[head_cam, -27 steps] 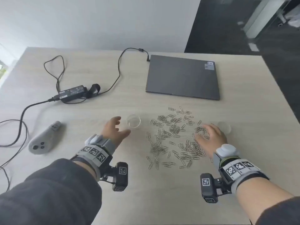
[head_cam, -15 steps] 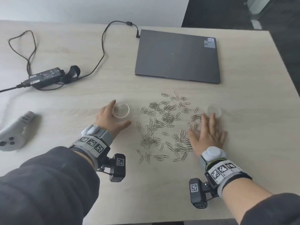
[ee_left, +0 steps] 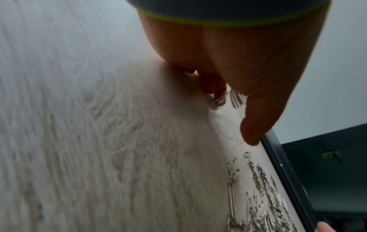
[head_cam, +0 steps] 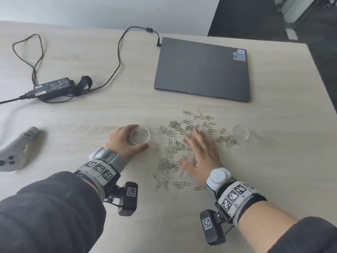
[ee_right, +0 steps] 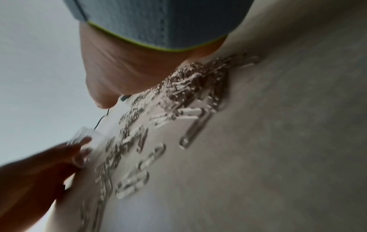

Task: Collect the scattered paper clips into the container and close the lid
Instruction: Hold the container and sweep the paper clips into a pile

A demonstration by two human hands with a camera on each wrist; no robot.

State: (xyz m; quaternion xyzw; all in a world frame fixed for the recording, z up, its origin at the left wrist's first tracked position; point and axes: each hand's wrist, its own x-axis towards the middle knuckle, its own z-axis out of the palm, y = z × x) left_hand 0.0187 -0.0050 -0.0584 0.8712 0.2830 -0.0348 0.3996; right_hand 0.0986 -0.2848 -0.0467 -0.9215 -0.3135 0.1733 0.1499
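Left hand [head_cam: 125,141] curls round the clear container [head_cam: 140,135] on the worktop [head_cam: 273,161]. Right hand [head_cam: 200,154] lies flat, fingers straight, on the clips [head_cam: 175,143] at the container's 3 o'clock. The lid [head_cam: 240,132] sits beyond them, near bare worktop toward the right edge.

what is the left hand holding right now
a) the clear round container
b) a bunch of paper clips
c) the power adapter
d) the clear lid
a: the left hand curls its thumb and fingers around the clear round container, while the lid lies apart, to the right of the paper clips.
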